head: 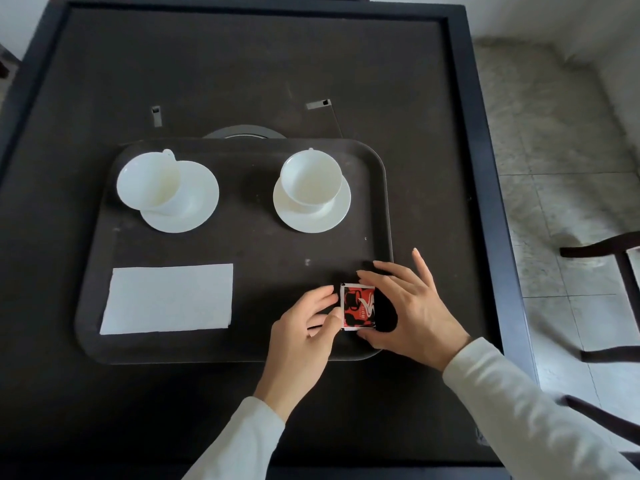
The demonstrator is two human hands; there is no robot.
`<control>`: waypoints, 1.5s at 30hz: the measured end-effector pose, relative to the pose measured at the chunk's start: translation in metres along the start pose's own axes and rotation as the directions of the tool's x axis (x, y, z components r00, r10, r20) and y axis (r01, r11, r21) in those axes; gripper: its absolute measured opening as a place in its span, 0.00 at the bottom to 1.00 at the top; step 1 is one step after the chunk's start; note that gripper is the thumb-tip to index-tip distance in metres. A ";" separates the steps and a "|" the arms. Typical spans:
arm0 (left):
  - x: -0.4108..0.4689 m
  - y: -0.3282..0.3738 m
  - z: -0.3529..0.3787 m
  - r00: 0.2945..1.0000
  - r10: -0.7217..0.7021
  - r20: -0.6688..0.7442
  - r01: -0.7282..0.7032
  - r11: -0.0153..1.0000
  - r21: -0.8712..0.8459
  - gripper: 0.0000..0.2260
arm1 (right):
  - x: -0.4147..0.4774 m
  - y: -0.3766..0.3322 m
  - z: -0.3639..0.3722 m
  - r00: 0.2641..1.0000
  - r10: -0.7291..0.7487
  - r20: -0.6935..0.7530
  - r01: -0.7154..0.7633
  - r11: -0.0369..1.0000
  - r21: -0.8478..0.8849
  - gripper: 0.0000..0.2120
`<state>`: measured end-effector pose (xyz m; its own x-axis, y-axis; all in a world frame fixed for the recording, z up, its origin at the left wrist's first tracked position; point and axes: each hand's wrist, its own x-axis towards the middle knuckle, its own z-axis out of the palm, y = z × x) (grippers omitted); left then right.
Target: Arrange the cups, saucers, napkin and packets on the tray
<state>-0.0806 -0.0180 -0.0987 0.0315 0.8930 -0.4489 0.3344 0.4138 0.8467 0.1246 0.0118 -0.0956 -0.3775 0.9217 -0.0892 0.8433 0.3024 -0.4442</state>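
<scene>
A red and black packet (358, 308) with white edges lies flat in the lower right part of a dark tray (242, 258), near its right corner. Whether another packet lies under it cannot be told.

The left grip (304, 327) comes in from below, fingers curled, and pinches the packet's left edge with thumb and forefinger. The right grip (405, 306) arches over the packet's right side with its fingers spread. Its forefinger tip sits at the top edge and its thumb at the bottom edge, so it holds the packet between them. The other fingers fan out toward the tray's right rim. Both forearms wear pale sleeves (519, 403) and enter from the bottom of the frame.

On the lower left of the tray a white napkin (169, 299) lies flat, well apart from the packet. In the upper left a white cup (149, 181) stands on a saucer (194, 209), set toward that saucer's left edge. In the upper right a second cup (311, 178) stands on its own saucer (311, 220). Both cups are upright, handles pointing to the top of the frame.

The tray rests on a dark surface (242, 64) with a raised frame. A round disc (246, 132) shows just behind the tray's far rim. Pale floor tiles (554, 168) and part of a dark chair (606, 247) fill the right of the frame.
</scene>
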 end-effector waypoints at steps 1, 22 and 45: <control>0.000 0.000 0.000 1.000 0.000 0.003 0.000 1.000 -0.003 0.18 | 0.000 0.000 0.000 1.000 -0.003 0.001 0.003 1.000 -0.001 0.38; -0.001 -0.003 0.003 1.000 0.002 -0.007 -0.002 1.000 -0.026 0.17 | 0.002 -0.006 -0.008 0.998 0.012 0.065 -0.013 1.000 0.016 0.40; -0.001 0.002 -0.005 0.999 0.018 0.040 -0.018 1.000 -0.003 0.16 | -0.003 -0.004 -0.005 0.998 -0.011 0.055 0.009 0.999 0.045 0.43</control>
<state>-0.0850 -0.0173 -0.0951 0.0753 0.8927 -0.4444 0.3312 0.3980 0.8555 0.1241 0.0091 -0.0890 -0.4073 0.9035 -0.1332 0.8219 0.2990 -0.4849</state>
